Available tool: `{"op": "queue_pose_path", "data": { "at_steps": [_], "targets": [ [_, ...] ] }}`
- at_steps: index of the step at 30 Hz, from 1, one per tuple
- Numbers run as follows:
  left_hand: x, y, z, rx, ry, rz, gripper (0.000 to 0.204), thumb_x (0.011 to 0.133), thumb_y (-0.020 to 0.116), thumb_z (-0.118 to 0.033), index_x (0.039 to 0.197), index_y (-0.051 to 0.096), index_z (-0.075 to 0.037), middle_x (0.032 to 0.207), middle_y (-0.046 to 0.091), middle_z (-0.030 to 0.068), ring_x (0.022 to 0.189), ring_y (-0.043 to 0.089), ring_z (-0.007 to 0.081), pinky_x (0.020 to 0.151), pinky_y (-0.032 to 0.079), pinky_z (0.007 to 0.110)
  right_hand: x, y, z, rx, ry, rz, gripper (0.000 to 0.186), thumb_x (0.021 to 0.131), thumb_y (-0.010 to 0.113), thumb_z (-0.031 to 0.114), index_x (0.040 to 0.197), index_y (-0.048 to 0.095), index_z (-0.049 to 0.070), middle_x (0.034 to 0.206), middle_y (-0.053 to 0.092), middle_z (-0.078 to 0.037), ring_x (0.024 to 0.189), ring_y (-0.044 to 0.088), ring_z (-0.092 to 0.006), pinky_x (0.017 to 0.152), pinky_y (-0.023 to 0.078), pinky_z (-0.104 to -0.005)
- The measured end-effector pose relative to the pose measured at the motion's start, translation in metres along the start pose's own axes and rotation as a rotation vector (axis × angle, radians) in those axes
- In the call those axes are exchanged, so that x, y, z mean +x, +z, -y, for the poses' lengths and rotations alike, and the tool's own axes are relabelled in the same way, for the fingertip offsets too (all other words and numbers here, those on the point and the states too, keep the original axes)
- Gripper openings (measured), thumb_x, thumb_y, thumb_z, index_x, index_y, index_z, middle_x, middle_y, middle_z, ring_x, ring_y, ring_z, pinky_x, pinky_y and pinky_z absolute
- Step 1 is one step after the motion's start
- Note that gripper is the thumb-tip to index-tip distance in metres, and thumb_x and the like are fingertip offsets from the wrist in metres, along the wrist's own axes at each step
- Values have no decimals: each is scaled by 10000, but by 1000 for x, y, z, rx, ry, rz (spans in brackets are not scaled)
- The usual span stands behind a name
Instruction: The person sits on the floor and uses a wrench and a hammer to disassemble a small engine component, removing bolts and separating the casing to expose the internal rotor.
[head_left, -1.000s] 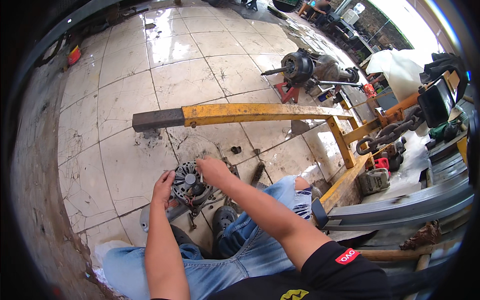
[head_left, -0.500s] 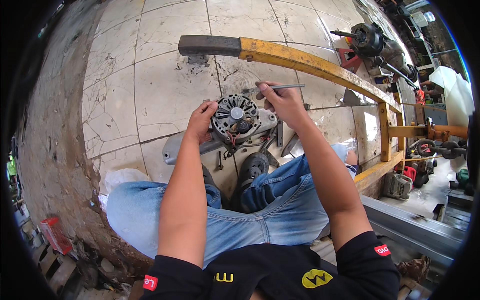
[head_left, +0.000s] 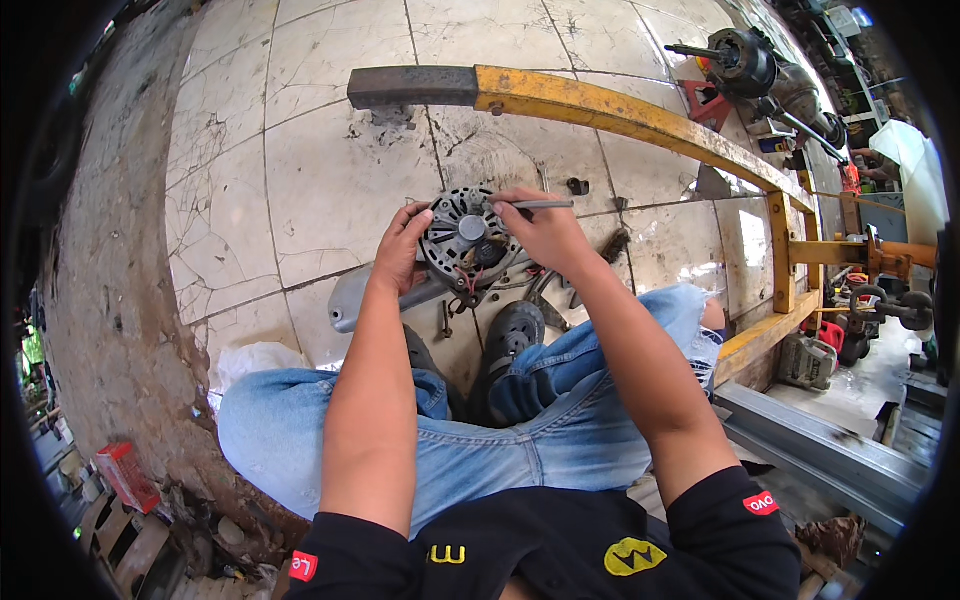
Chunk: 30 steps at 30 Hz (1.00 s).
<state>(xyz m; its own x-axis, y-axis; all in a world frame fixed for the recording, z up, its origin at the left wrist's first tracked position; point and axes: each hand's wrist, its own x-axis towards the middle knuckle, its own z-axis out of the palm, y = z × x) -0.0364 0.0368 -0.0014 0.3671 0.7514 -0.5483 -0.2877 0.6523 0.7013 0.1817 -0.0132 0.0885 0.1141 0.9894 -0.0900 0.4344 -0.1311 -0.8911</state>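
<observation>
A round grey alternator point(head_left: 462, 250) with a slotted housing sits in front of me, tilted so its open face with wires shows. My left hand point(head_left: 402, 250) grips its left rim, thumb on top. In the fingers of my right hand point(head_left: 545, 234) is a slim grey-handled brush point(head_left: 552, 204), pointing left over the alternator's upper right edge; its tip is hidden behind my fingers. Beneath the alternator lies a long grey metal part point(head_left: 347, 300). A bolt point(head_left: 446, 320) rests on the tiles close to my shoe.
A yellow steel frame point(head_left: 610, 118) with a dark end arches over the floor beyond my hands. A small dark part point(head_left: 577, 187) lies right of the alternator. An axle-like assembly point(head_left: 745, 65) stands at the far right. Grey metal beams point(head_left: 820, 430) run at my right.
My right hand has moved left and down, bringing the brush from above the alternator onto its upper right edge. The left hand keeps its hold.
</observation>
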Motion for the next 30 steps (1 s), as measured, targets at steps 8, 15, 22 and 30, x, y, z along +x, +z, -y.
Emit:
{"op": "queue_pose_path", "data": {
  "at_steps": [8, 15, 22, 30],
  "targets": [
    [-2, 2, -6, 14, -45, 53, 421, 940, 580, -271, 1333, 576, -123, 1218, 618, 64, 1089, 598, 199, 852, 530, 378, -16, -17, 11, 37, 180, 51, 222, 915, 663, 207, 1067, 714, 54, 808, 693, -69, 708, 609, -116, 665, 501, -277],
    [-11, 8, -3, 135, -99, -13, 577, 903, 546, -455, 1432, 474, -236, 1281, 593, 42, 1095, 611, 236, 854, 492, 463, -44, -27, 14, 192, 244, -60, 274, 943, 643, 223, 1123, 692, 22, 860, 671, -12, 721, 593, -90, 624, 487, -245],
    [-5, -2, 5, 112, -18, 58, 598, 886, 554, -466, 1436, 475, -247, 1297, 588, 32, 1121, 594, 243, 879, 471, 503, -46, -22, 13, 369, 324, -93, 294, 949, 626, 226, 1168, 678, 37, 885, 679, -26, 720, 605, -76, 576, 462, -230],
    [-16, 9, 4, 18, -16, -39, 521, 919, 660, -392, 1355, 553, -127, 1207, 640, 48, 1048, 622, 183, 850, 523, 379, -38, -33, -1, 616, 288, -227, 293, 952, 630, 180, 1182, 629, -1, 970, 701, -71, 717, 614, -104, 587, 469, -233]
  ]
}}
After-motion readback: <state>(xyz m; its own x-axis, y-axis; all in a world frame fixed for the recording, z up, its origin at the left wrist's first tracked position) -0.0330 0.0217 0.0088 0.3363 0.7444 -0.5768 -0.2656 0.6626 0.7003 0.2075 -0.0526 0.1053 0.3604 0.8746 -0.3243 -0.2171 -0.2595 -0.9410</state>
